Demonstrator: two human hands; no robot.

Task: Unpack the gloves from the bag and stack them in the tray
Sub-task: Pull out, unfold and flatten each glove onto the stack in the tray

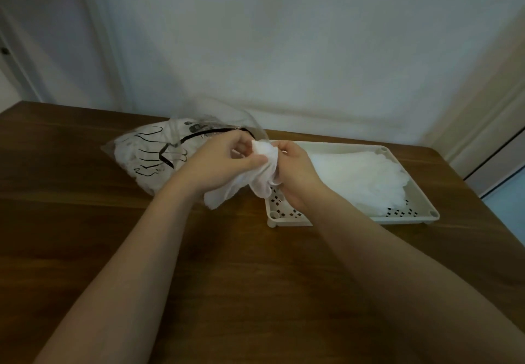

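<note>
Both of our hands pinch one thin white glove [261, 170] between them: our left hand [221, 161] grips its upper edge with thumb and fingers, and our right hand [295, 170] curls round its other side. We hold it above the wooden table [142, 250], between the clear bag [147, 150] of gloves and the cream tray [426, 193], where a stack of gloves [360, 176] already lies.

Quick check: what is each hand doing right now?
Left hand: fingers curled round the white glove, holding it.
Right hand: gripping the same glove from the other side.
</note>
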